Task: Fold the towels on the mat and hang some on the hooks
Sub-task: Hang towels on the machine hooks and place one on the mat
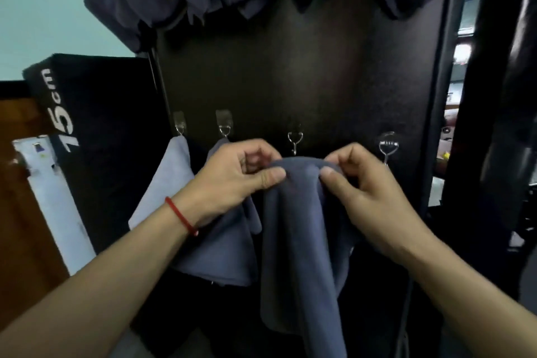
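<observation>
Grey towel (293, 227), top edge pinched by left hand (232, 180) and right hand (369, 197) below the free third hook (295, 142); hanging step, next requiring a lift onto it.

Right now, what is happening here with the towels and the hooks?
A person holds a dark grey towel up by its top edge, left hand and right hand each pinching it, just below the third hook. Two towels already hang: a light one and a darker one on the two left hooks. The fourth hook is free.
</observation>
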